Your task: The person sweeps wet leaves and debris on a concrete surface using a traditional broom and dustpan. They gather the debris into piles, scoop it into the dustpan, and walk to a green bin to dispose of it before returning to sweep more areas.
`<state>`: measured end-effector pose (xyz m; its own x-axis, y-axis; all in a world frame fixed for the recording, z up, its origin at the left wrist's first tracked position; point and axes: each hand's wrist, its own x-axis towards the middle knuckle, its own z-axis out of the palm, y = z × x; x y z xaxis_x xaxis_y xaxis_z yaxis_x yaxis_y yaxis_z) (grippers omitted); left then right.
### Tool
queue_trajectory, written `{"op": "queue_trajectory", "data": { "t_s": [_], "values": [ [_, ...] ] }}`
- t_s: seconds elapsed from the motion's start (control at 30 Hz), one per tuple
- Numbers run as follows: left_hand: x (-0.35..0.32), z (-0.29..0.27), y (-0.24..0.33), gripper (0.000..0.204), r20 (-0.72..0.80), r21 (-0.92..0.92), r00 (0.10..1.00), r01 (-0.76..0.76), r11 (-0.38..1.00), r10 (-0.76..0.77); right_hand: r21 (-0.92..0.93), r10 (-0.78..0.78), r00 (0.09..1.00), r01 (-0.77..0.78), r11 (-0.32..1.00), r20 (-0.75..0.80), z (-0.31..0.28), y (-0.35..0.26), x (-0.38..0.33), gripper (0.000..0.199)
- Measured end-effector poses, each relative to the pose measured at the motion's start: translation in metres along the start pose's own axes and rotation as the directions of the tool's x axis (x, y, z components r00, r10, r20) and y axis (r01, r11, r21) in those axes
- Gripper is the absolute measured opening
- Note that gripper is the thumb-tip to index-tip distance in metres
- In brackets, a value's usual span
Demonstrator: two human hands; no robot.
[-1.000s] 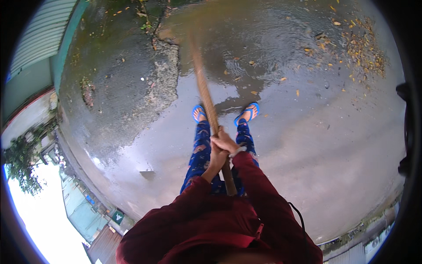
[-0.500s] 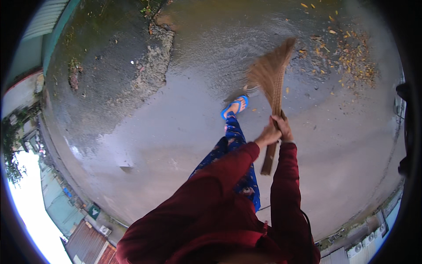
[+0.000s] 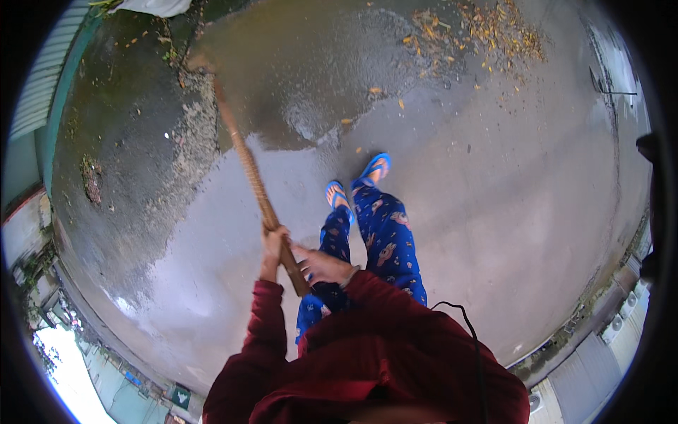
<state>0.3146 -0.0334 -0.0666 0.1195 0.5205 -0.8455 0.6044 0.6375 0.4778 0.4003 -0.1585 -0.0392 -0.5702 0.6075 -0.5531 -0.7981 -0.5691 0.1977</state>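
broom (image 3: 253, 174): sat around 9 o'clock from the blue flip-flops (image 3: 369, 167)
long axis: ran 11-to-5, far end pointed 11ish
left grip (image 3: 274, 242): was wrapped round it
right grip (image 3: 323, 266): fingers hung kinda loose just beside

Dk.-red, long-slv. top (image 3: 367, 360) is being worn w/ blue trousers (image 3: 367, 205), which are bearing a pink-and-white print (image 3: 386, 253); pale R wristband (image 3: 349, 275) is showing; thin blk. cord (image 3: 474, 336) is curving down R side; bright-blue flip-flops (image 3: 365, 169) are being worn.
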Motion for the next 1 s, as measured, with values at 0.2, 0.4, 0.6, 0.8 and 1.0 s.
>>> {"op": "queue_trajectory", "data": {
  "t_s": [0.2,0.4,0.6,0.8,1.0],
  "values": [
    [0.023,0.011,-0.044,0.012,0.064,-0.244,0.987,0.161,0.956,-0.15,0.11,-0.155,0.984,0.146,0.983,0.085,-0.014,0.003,0.017,0.015],
    [0.037,0.254,-0.055,0.021,0.342,0.554,0.94,-0.209,0.806,0.009,0.358,-0.393,0.912,0.409,0.839,-0.119,-0.146,-0.037,-0.157,0.012],
    [-0.047,0.489,0.027,0.069,0.334,0.107,0.942,-0.022,0.994,-0.015,0.352,-0.485,0.732,0.666,0.657,-0.479,-0.196,-0.099,-0.327,0.011],
    [-0.082,0.459,0.045,0.011,0.644,-0.173,0.76,0.254,0.952,-0.086,-0.272,-0.606,0.728,0.541,0.795,-0.322,-0.176,-0.086,-0.345,0.012],
    [-0.119,0.366,-0.04,0.01,0.156,-0.287,0.947,0.315,0.905,-0.281,-0.092,-0.192,0.965,0.178,0.98,-0.179,-0.179,-0.017,-0.309,0.019]
  ]
}}
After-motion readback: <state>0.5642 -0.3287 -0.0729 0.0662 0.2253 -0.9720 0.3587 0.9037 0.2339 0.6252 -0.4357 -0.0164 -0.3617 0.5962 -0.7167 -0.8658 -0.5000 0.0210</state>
